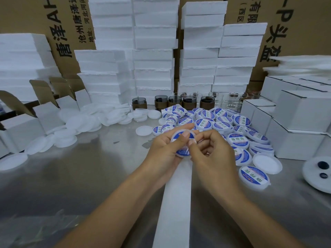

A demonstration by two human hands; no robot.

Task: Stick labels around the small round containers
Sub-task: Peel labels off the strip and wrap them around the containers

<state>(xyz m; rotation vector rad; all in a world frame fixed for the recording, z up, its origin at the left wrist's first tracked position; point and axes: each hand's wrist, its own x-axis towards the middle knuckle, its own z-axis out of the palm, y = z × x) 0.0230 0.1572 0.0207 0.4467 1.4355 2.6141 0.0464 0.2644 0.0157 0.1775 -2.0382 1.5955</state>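
counter point(71, 185): shiny steel | foam slabs point(154, 51): tall stacks at back | printed cartons point(68, 24): behind them | white boxes point(300, 122): stacked right | dark jars point(188, 102): row below the foam | open-flapped boxes point(48, 111): left

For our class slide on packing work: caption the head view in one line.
Left hand and right hand hold a round container, thumbs on its blue label.

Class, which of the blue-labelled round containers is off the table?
The container held between the left hand and right hand; every other one lies on the table.
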